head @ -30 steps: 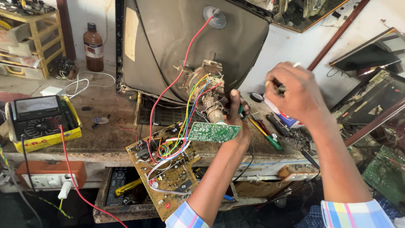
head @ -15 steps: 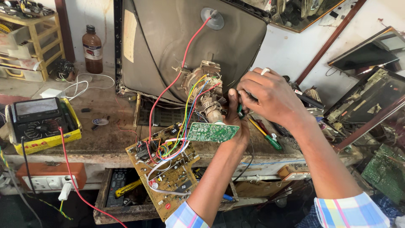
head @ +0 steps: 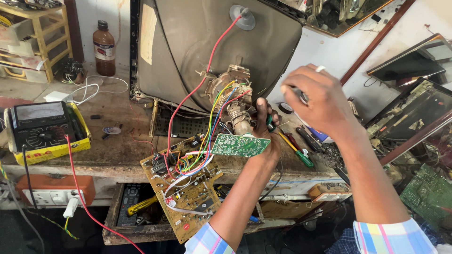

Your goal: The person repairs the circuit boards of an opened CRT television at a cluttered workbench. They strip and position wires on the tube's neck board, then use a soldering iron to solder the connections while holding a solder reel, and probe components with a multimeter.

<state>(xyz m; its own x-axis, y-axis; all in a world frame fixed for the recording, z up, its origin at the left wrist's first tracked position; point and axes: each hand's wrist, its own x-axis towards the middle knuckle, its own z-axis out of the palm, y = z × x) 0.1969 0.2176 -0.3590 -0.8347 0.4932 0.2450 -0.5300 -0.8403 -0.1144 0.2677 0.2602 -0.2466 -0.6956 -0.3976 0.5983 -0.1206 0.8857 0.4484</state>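
A: What is the biggest thing here?

B: One grey picture tube (head: 207,51), standing on the wooden bench (head: 117,146), its neck pointing at the person. One red lead runs from a suction cap near its top.

A: And the boards?

B: Three. A large brown circuit board (head: 188,188) hangs over the bench's front edge, a small green board (head: 240,145) sits at the end of the tube neck, and another green board (head: 431,193) lies far right.

A: Meters, bottles?

B: One yellow-cased multimeter (head: 44,129) at the left edge, one brown bottle (head: 104,48) by the wall, one orange socket strip (head: 54,192) under the bench lip.

A: The hands?

B: Two. The left hand (head: 264,136) reaches up from below, fingers curled around the tube neck just above the small green board, touching it. The right hand (head: 318,101) hovers apart, fingers pinched on a thin tool; it is blurred, so I cannot tell what kind.

A: Open room?

B: A bare stretch of bench between multimeter and tube. Right of the hands, screwdrivers (head: 296,148) crowd the edge.
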